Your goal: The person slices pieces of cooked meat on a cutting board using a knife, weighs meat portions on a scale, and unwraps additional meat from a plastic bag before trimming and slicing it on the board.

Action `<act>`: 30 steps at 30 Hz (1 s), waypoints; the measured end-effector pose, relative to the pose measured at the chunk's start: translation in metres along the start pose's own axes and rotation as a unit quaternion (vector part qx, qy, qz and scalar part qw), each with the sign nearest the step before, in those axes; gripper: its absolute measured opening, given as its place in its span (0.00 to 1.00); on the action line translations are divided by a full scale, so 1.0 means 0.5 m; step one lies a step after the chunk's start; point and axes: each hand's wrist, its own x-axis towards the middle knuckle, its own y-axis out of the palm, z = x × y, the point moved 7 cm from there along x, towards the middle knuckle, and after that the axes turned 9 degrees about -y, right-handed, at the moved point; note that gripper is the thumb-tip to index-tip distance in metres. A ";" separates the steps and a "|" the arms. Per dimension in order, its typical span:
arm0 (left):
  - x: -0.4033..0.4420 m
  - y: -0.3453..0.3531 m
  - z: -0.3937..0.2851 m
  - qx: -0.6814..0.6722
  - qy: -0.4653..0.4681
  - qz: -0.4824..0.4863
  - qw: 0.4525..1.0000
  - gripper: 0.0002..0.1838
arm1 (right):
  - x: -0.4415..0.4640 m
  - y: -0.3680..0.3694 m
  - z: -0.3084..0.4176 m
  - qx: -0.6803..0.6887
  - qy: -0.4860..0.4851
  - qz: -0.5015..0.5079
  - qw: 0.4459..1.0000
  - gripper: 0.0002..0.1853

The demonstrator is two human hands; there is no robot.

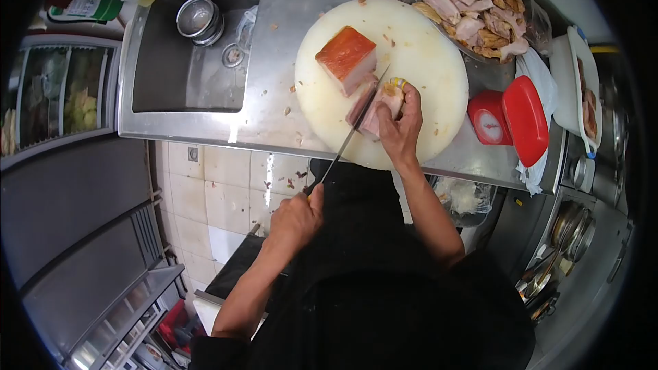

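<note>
On a round white cutting board [439,123] sits a block of meat [347,53] with a reddish-brown top. My left hand [296,220] is closed round the handle of a long knife [340,152], whose blade crosses the board diagonally. The blade lies between a slice of meat [360,103] beside the block and a pale meat piece [371,124]. My right hand [403,123] grips that pale piece, thumb on the near side and fingers curled over its far end. Something yellow shows at a fingertip.
A metal sink [188,82] with strainers [196,16] is at the left. Behind the board, a tray of meat pieces [473,7] stands beside plastic bags. A red scale [488,118] and a white container [566,89] are at the right. The counter's front edge runs below the board.
</note>
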 end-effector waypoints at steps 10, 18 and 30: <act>0.096 -0.042 -0.118 -0.068 0.150 -0.104 0.981 0.36 | 0.004 -0.068 0.037 -0.082 0.067 0.051 0.993 0.34; 0.026 -0.142 -0.037 -0.198 0.126 -0.112 0.966 0.33 | 0.036 -0.073 0.117 -0.413 -0.176 0.039 0.893 0.36; -0.028 -0.069 0.108 -0.390 0.020 -0.078 0.917 0.36 | 0.054 0.110 0.006 -0.171 0.067 0.254 0.950 0.38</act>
